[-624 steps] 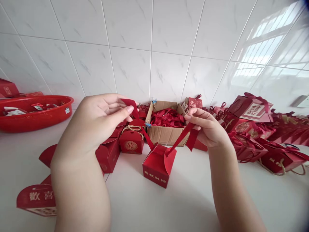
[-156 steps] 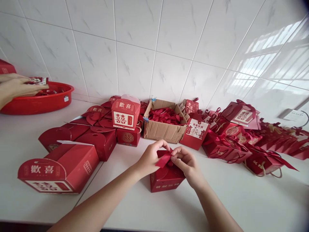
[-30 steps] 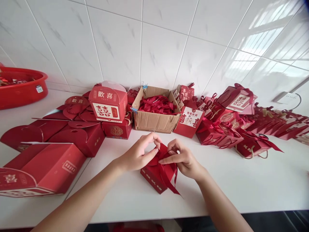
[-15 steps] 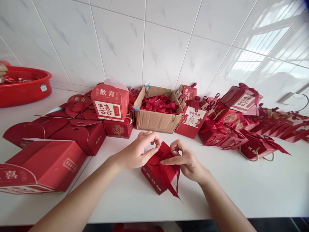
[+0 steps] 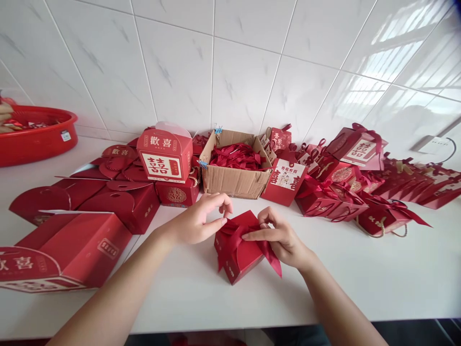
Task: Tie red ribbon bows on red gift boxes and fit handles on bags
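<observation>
My left hand (image 5: 201, 220): fingers curled, part open, thumb tip close to the fingertips, at the left top edge of the gift box. Can't tell if I'm pinching anything.
My right hand (image 5: 283, 242): index straight out, tip on the ribbon; other fingers curled in. Can't tell if they have hold of the ribbon.
Red gift box (image 5: 247, 257): between my two hands, on the white bench (image 5: 201, 302), one corner toward me.
Red ribbon (image 5: 236, 237): across the box top under my right index; one tail hangs below my right hand, another end below my left.
Carton (image 5: 234, 182): beyond both hands, holds a heap of red ribbons (image 5: 236, 156); blue clips (image 5: 218, 129) on its left side.
Couple-print box (image 5: 286, 185): beyond my right hand, just beside the carton.
Double-happiness box (image 5: 166, 156): beyond and left of my left hand, stacked on another red box.
Flapped boxes (image 5: 135, 206): left of my left hand, grouped.
Ribbon-tied boxes (image 5: 320, 202): right of my right hand, piled.
Red basin (image 5: 43, 144): far left of my left hand; another person's hand (image 5: 5, 116) at it.
</observation>
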A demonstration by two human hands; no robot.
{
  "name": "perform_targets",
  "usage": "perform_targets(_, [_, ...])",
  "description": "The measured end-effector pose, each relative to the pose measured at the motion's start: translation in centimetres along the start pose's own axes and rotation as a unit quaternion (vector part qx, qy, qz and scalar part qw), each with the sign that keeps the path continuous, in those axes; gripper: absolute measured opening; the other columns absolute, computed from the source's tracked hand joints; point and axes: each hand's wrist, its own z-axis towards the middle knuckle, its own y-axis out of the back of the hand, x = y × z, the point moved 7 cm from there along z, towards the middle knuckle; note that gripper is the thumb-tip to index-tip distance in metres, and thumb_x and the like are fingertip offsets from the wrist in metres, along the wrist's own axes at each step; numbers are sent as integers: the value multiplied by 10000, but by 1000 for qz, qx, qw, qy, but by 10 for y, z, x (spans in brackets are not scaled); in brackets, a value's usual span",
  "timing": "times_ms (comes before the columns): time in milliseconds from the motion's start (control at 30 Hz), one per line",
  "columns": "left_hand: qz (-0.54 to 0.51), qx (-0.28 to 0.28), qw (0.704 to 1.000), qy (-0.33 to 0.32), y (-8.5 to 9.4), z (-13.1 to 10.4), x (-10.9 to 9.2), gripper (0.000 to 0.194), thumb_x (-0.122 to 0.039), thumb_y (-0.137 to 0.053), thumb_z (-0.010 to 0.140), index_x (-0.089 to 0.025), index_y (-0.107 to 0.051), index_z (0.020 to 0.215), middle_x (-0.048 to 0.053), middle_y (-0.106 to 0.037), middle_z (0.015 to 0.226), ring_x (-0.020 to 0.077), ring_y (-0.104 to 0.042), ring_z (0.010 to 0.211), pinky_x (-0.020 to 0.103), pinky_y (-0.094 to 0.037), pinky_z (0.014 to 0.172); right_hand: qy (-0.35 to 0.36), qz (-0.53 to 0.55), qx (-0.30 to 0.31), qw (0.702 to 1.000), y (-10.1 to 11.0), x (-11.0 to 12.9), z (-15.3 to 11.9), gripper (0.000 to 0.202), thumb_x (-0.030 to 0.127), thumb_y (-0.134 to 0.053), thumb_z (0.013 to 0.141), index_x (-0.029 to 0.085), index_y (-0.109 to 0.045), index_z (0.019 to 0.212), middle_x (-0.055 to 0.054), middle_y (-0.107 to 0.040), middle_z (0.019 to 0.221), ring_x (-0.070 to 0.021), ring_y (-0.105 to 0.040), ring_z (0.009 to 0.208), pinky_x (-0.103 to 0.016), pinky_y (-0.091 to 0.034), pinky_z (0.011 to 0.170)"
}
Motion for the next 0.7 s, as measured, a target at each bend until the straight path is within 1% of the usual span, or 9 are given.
perform_targets(100, [-32, 6, 999, 1, -3, 2, -1, 126, -169, -482, 860, -201, -502, 980, 10, -564, 926, 162, -529, 926, 303, -402, 898, -15, 14, -31, 999, 3, -2, -1, 371, 60, -361, 934, 255, -583, 1158, -45, -482, 901, -160, -499, 820, -323, -460, 715])
perform_targets(200, [-17, 19, 999, 21, -6, 3, 3, 129, -258, -538, 856, -205, -525, 974, 27, -569, 990, 190, -507, 998, 340, -383, 953, -40, 32, -57, 997, 5, -3, -2, 332, 52, -418, 910, 241, -490, 1173, -37, -524, 897, -151, -501, 778, -312, -452, 687])
perform_targets(267, [-5, 31, 999, 30, -8, 3, 5, 113, -298, -558, 850, -208, -537, 914, 34, -572, 1022, 207, -483, 1041, 360, -365, 979, -54, 27, -57, 997, 5, -4, -1, 322, 59, -448, 896, 229, -486, 1167, -36, -525, 889, -151, -495, 767, -313, -450, 684])
perform_targets(367, [-14, 48, 998, 28, -11, 3, 5, 93, -283, -567, 839, -205, -520, 819, 39, -579, 1063, 215, -461, 1098, 364, -352, 998, -57, 5, -47, 997, 6, -3, 2, 330, 80, -502, 874, 221, -506, 1172, -54, -546, 937, -165, -505, 821, -321, -457, 710])
perform_targets(467, [-37, 59, 997, 30, -13, 2, 4, 88, -258, -577, 829, -202, -520, 791, 42, -571, 1139, 213, -453, 1150, 367, -335, 1027, -42, 8, -28, 999, 5, 1, 3, 352, 89, -509, 877, 227, -517, 1201, -81, -568, 1048, -185, -529, 932, -345, -474, 788])
perform_targets(533, [-51, 64, 996, 33, -14, 2, 3, 82, -264, -580, 830, -201, -542, 793, 43, -572, 1175, 215, -457, 1167, 373, -330, 1039, -39, 14, -17, 999, 3, 2, 4, 365, 84, -486, 891, 232, -522, 1223, -87, -578, 1075, -192, -536, 977, -365, -474, 841])
perform_targets(600, [-64, 64, 995, 33, -14, 3, 2, 80, -275, -583, 830, -201, -570, 803, 47, -577, 1193, 221, -466, 1171, 378, -336, 1040, -42, 10, -7, 999, 0, 3, 3, 372, 80, -458, 906, 235, -533, 1236, -85, -590, 1047, -189, -541, 953, -370, -478, 839])
perform_targets(700, [-88, 54, 994, 33, -16, 3, 2, 102, -293, -579, 835, -199, -590, 798, 56, -588, 1183, 229, -483, 1166, 396, -349, 1039, -41, -6, 1, 999, -3, 4, 3, 385, 76, -418, 918, 236, -552, 1242, -81, -587, 965, -183, -536, 873, -364, -485, 783])
